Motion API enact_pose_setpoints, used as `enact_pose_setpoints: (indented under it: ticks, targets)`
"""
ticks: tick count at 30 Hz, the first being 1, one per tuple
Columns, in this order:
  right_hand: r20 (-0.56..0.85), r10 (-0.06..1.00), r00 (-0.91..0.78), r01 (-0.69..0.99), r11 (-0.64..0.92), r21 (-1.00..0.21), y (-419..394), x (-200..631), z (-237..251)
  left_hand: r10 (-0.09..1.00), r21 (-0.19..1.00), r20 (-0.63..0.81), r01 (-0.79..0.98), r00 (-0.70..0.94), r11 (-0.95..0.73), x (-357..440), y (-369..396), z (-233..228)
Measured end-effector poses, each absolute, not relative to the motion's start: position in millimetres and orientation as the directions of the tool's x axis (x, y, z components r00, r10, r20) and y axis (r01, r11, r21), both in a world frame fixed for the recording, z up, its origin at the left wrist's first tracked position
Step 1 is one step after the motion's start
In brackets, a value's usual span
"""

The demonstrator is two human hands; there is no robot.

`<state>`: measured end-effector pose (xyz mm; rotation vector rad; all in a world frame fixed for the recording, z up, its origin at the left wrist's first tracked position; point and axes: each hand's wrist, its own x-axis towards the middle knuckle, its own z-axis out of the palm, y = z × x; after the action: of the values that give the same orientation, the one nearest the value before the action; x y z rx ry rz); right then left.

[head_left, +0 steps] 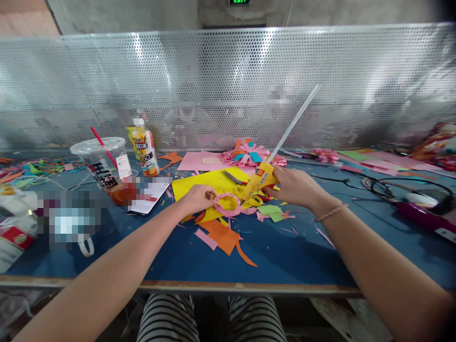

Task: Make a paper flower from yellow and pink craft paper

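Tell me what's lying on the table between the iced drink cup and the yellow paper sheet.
In the head view, a white card or phone-like flat item lies between the cup and the yellow sheet; its surface is blurred.

A blue table (285, 256) with a worn wooden edge runs across the room, backed by a shiny perforated metal screen (228, 85). Behind the screen stands a grey concrete wall (124, 14) with a green exit sign (240, 2).
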<state>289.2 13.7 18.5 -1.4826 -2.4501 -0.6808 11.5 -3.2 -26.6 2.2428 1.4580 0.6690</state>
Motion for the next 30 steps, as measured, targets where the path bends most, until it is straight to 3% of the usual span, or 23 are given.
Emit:
enact_pose_setpoints:
  ticks: [6,20,30]
  targets:
    - [0.461,0.765,-0.449,0.893,0.393,0.217,9,279,16,0.912,0.546,0.202,0.732,0.357,-0.407,11,-1,-29]
    - [0.348,0.733,-0.584,0.809,0.491,0.322,7,270,6,0.919,0.579,0.192,0.716,0.345,-0.39,12,-5,-27]
    - [0.311,0.755,-0.578,0.815,0.511,0.274,6,269,9,0.917,0.557,0.197,0.731,0.346,-0.395,12,-5,-26]
